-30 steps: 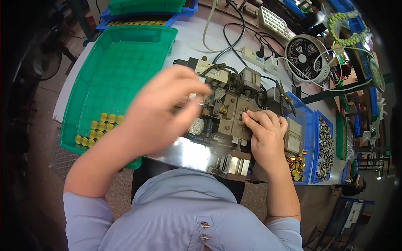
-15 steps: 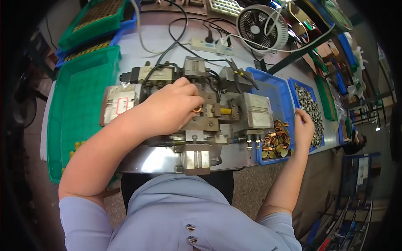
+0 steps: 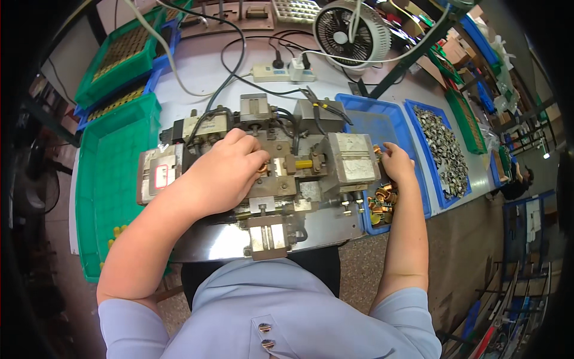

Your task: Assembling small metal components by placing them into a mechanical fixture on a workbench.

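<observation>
My left hand (image 3: 230,167) reaches over the middle of a metal clamping fixture (image 3: 272,186). Its thumb and fingers are closed on a small copper-coloured ring part (image 3: 263,169), mostly covered by the hand, at the fixture's centre. A yellow rod (image 3: 304,164) lies just right of those fingers. My right hand (image 3: 397,164) is over the blue bin (image 3: 423,190) to the right of the fixture, its fingers bent together. At their tips shows a copper-and-gold piece (image 3: 378,152), partly hidden. Below it in the bin lies a heap of similar copper-coloured parts (image 3: 382,202).
A green tray (image 3: 113,179) with several yellow pieces stands at left, stacked trays (image 3: 116,60) behind it. Farther right is a blue tray of small silvery parts (image 3: 439,149). Pliers (image 3: 326,106) lie atop the fixture; a power strip (image 3: 272,73), cables and a fan (image 3: 350,35) stand behind.
My right hand has moved left, from beside the tray of silvery parts to over the blue bin near the fixture. My left hand stays at the fixture's centre. The view has shifted slightly.
</observation>
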The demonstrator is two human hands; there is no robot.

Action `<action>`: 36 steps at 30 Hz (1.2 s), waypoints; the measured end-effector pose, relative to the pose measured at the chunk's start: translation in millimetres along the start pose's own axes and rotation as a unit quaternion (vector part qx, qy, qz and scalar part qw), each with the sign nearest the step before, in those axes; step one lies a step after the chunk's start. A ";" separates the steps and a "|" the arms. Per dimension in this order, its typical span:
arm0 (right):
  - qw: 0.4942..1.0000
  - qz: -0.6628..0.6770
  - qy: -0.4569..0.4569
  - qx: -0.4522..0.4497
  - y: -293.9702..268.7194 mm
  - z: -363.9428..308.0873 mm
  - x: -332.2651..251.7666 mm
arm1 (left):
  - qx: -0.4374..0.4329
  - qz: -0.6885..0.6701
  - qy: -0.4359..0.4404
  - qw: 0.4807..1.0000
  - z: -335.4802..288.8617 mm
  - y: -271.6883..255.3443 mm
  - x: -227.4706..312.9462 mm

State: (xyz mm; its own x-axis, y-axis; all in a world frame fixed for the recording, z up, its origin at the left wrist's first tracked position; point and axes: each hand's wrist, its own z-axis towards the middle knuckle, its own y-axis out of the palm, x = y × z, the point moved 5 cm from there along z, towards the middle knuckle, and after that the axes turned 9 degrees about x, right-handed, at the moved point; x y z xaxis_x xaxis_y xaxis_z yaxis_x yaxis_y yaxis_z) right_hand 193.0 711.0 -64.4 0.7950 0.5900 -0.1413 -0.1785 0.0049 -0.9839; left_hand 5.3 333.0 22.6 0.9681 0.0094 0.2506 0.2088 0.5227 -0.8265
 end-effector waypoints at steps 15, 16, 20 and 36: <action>0.987 0.099 -0.019 0.124 2.8 -1.4 12.0 | -0.020 0.008 -0.010 1.000 -0.3 1.1 0.9; 0.983 0.102 -0.027 0.149 0.6 -0.4 13.7 | -0.022 0.004 -0.011 1.000 -0.6 1.7 0.1; 0.969 0.114 -0.045 0.213 -3.8 -1.3 15.1 | -0.027 0.002 -0.012 1.000 -0.3 2.6 -1.3; 0.950 0.173 0.004 0.258 -25.9 -12.4 8.0 | -0.055 0.026 -0.012 0.998 1.8 3.2 0.8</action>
State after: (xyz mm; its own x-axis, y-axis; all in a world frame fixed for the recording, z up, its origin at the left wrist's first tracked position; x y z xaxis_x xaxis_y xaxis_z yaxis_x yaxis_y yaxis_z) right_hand 211.2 705.5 -41.4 0.6407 0.6224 -0.4497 -0.6895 0.2086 -0.6936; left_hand 6.5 336.2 21.1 0.9746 0.0551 0.2171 0.1741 0.4235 -0.8890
